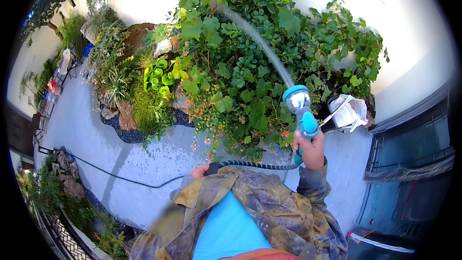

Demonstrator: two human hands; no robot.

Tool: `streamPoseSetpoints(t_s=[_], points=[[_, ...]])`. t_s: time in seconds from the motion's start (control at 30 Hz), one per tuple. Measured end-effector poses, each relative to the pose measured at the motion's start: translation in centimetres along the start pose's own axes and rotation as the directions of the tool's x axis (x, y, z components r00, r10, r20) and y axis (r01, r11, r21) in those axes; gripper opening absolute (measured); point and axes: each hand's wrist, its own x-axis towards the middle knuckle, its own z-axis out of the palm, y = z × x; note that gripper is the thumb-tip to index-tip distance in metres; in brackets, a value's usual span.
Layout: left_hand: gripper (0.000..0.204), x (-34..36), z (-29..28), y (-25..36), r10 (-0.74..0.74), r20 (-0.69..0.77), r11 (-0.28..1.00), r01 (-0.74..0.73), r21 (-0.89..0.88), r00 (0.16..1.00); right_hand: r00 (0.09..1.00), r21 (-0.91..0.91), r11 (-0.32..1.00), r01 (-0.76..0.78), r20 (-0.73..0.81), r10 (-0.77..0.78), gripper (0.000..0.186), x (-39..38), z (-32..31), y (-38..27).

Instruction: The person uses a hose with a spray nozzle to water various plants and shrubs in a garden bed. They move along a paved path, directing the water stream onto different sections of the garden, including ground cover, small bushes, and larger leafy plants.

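Observation:
My right hand (312, 150) is wrapped round the handle of a teal and silver hose spray nozzle (299, 101). The nozzle points up and to the left, and a jet of water (262, 48) runs from it into the large leafy green bush (240, 62). A dark patterned hose (260, 165) drops from the nozzle's handle and crosses in front of my body. At its left part my left hand (199, 171) is closed round the hose beside a small dark piece; most of that hand is hidden by my jacket sleeve.
The hose trails left over the wet grey paving (120, 154) to a planted rock bed (72, 183). Rocks and flowering plants (127, 82) border the white wall. A white sack (347, 111) stands right of the bush, near a glazed door (409, 139). Chairs (67, 62) stand far left.

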Motion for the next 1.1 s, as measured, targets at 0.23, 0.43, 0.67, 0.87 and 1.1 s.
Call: streamPoseSetpoints(t_s=[0.23, 0.43, 0.67, 0.87, 1.1], points=[[0.047, -0.2, -3.0, -4.0, 0.023, -0.119, 0.982, -0.001, 0.187, 0.993, 0.986, -0.226, 0.966, 0.124, 0.136, -0.095, 0.009, 0.9, 0.3, -2.0], [0.044, -0.6, -2.1, -3.5, 0.037, -0.128, 0.980, -0.011, 0.198, 0.991, 0.933, 0.039, 0.998, 0.047, -0.359, -0.030, 0.012, 2.7, 0.4, -0.5], [0.051, 0.2, -1.6, -0.5, -0.150, 0.015, 0.894, 0.129, 0.429, 0.989, 0.929, -0.268, 0.960, -0.076, 0.330, 0.166, 0.016, -0.1, 3.7, 0.0], [0.038, 0.9, -2.7, -2.0, -0.040, 0.131, 0.854, -0.034, 0.520, 0.991, 0.994, -0.258, 0.966, -0.001, 0.103, 0.028, 0.019, -0.1, 6.4, 2.4], [0.027, -2.2, -3.1, -3.5, 0.119, 0.046, 0.861, -0.126, 0.493, 0.992, 0.964, -0.186, 0.971, -0.149, 0.190, 0.185, 0.017, 0.5, 6.3, 4.2]])
